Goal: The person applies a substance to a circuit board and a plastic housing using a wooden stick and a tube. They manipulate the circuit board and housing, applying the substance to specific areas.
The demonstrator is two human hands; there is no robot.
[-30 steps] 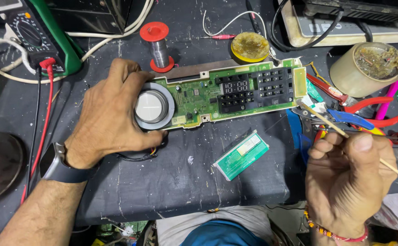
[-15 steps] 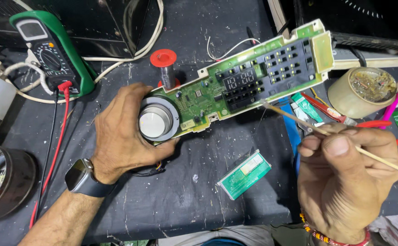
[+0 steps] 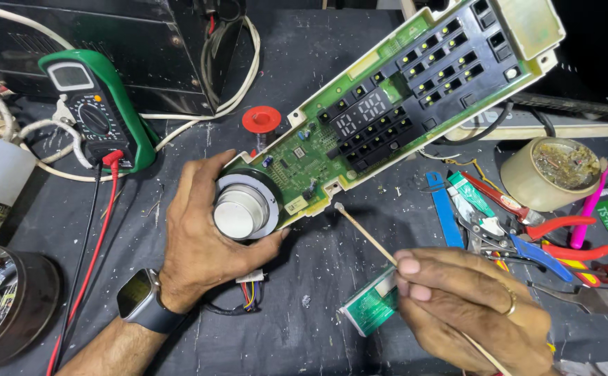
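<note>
Circuit board [image 3: 387, 118], long and green in a cream plastic frame, stretches from the middle of the dark workbench [image 3: 144, 209] up toward one o'clock, its far end tilted up toward the top right corner of the view. Black button blocks and a numeric display sit along its upper face. At its seven o'clock end sits a round silver knob [image 3: 238, 209] in a pale ring.

Left hand [image 3: 203, 240] is curled around that knob end, thumb at the knob's four o'clock side and fingers wrapped over the board's edge at eleven o'clock, gripping firmly. A smartwatch [image 3: 137, 296] sits on that wrist. A short bundle of coloured wires [image 3: 248, 289] hangs below the palm.

Right hand [image 3: 471, 310], at five o'clock in the view, is pinched shut on a thin wooden stick [image 3: 367, 233], thumb and fingertips pressed together around it. The stick runs toward ten o'clock, and its tip lies just beside the board's lower edge, near the knob; whether it touches I cannot tell. A ring shows on one finger.

Under the right hand lies a small green module [image 3: 370, 306]. At ten o'clock rests a green multimeter [image 3: 95, 111] with a red lead [image 3: 98, 230]. A red spool [image 3: 261, 120] stands at twelve o'clock of the knob. At three o'clock lie pliers with red and blue handles [image 3: 541, 247] and a round tin [image 3: 555, 170] of residue.
</note>
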